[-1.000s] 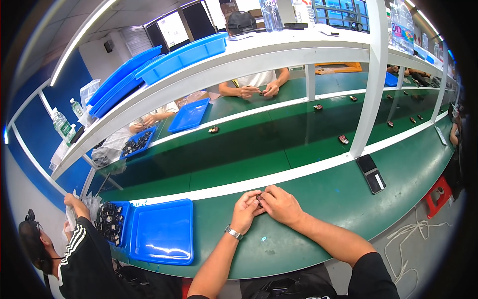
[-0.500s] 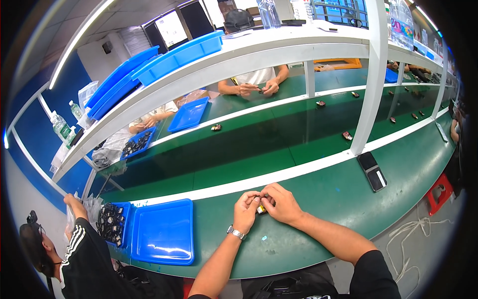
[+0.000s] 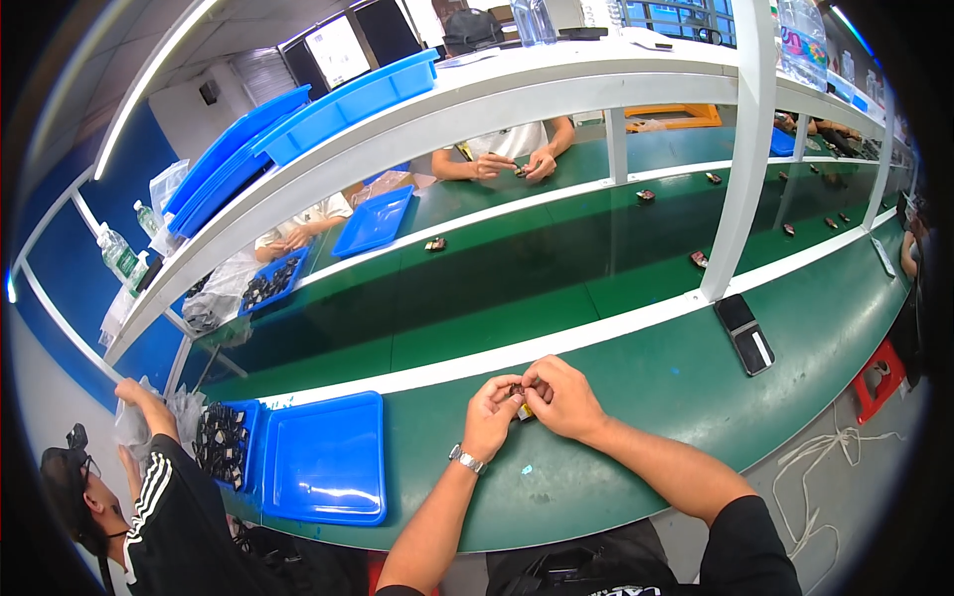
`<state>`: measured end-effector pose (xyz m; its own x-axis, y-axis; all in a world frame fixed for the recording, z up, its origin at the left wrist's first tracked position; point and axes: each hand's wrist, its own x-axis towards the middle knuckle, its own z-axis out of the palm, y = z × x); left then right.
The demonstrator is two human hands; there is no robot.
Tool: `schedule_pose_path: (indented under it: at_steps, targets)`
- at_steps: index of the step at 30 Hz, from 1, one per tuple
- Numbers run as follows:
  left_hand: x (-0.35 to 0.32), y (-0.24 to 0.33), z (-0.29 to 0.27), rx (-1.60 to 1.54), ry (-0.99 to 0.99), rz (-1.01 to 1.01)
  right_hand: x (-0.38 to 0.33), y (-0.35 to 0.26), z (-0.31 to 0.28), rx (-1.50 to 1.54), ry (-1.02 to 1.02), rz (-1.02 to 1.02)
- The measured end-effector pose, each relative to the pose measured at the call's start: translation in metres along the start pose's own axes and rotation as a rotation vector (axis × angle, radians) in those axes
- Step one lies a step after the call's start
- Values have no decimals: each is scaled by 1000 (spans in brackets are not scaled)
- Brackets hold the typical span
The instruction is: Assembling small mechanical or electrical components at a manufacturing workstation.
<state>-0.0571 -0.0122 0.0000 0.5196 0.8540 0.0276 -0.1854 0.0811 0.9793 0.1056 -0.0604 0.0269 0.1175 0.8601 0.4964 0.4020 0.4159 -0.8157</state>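
Note:
Over the near edge of the green bench, my left hand [image 3: 489, 415] and my right hand [image 3: 562, 399] meet with fingertips pinched together. Between them is a small dark electronic part with a yellow side [image 3: 526, 410]; most of it is hidden by my fingers. The left fingers steady it from one side, while the right thumb and fingertips work at its upper end. A metal-banded watch [image 3: 467, 459] is on my left wrist.
Left of my hands lies a blue tray [image 3: 325, 459], beside a blue bin of black parts [image 3: 223, 445]. A co-worker [image 3: 159, 497] handles a clear bag there. A dark phone-like device [image 3: 744, 336] lies right. Small parts sit on the green belt [image 3: 477, 298] beyond the white rail.
My fingers have shifted slightly around the part, which stays between both hands. Small parts on the belt have moved a little rightward. The co-worker at left has raised a hand with the clear bag.

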Motion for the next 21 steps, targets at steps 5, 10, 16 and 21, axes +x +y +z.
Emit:
schedule_pose_path:
  at_steps: [5,10,16,21]
  targets:
    - [-2,0,3,54,60,0,1,-4,-2,-11,-8,1]
    - [-2,-5,7,185,125,108,-2,-3,2,-32,-22,-14]
    - [-1,-2,12,562,218,302,-4,4,1,-52,-36,-66]
    - [-5,2,6,588,234,294,-3,0,3,-3,-60,-60]
